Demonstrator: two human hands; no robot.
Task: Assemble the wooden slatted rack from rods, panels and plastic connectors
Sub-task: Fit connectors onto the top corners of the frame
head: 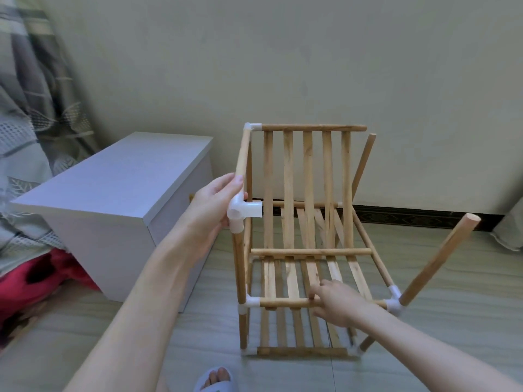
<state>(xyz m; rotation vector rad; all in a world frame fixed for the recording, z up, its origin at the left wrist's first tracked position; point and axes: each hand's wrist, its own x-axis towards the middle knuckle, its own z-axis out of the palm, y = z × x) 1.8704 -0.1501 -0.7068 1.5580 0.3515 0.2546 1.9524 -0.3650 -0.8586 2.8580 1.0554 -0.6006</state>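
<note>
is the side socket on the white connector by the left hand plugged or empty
Empty. The white connector held by the left hand shows an open sideways socket, with no rod in it.

The rack (pixel 305 236) is pale, matt bare wood with visible grain, its connectors (pixel 240 212) smooth translucent white plastic, beside a matt white laminate box (pixel 113 193) on a grey wood-look floor (pixel 424 278).

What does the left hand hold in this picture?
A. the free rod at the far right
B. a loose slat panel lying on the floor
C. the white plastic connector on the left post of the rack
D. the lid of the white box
C: the left hand is curled around the white plastic connector joining the rods of the left post.
</note>
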